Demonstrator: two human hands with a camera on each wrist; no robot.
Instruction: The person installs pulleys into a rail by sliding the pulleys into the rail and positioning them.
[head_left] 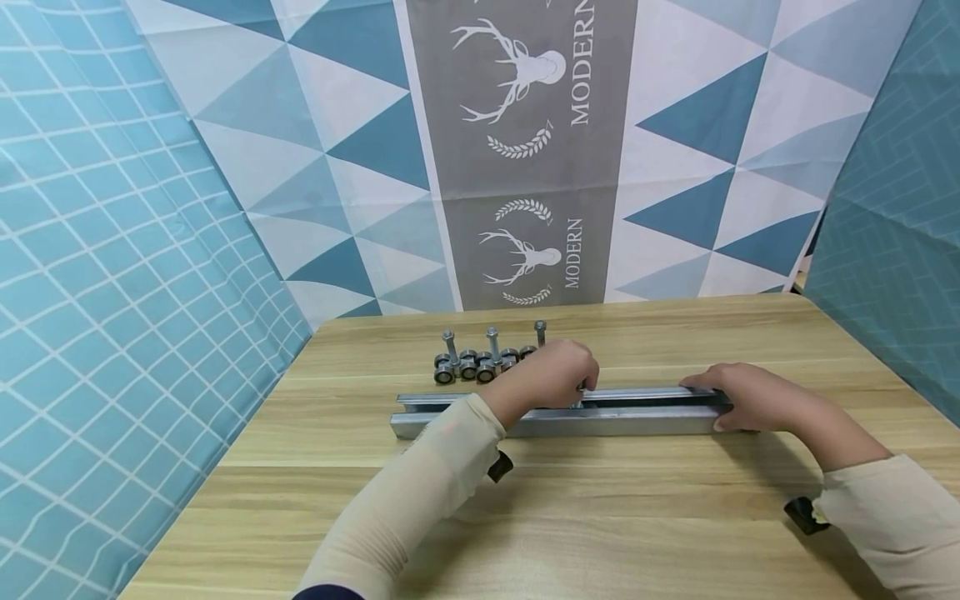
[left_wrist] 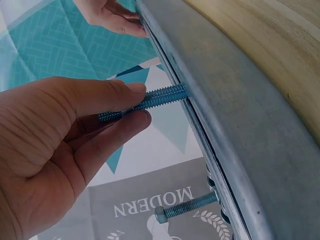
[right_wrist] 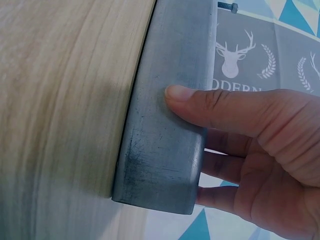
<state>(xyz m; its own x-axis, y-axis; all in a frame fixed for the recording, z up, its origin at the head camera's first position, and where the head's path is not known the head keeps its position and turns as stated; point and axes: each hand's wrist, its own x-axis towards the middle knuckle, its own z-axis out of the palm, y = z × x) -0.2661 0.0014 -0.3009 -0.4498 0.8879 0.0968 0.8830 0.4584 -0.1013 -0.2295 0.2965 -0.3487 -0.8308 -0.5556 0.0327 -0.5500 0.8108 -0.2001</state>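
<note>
Bolt between pinching fingers of left hand; right hand grips rail

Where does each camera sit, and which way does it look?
Head: worn on the head, looking forward and down at the rail; left grip, right grip and sleeves show.
Left wrist: worn there, looking at the bolt; left grip near, right grip farther off.
Right wrist: worn there, looking at the rail's end; right grip only.
Both wrist views share the rail and patterned cloth.
</note>
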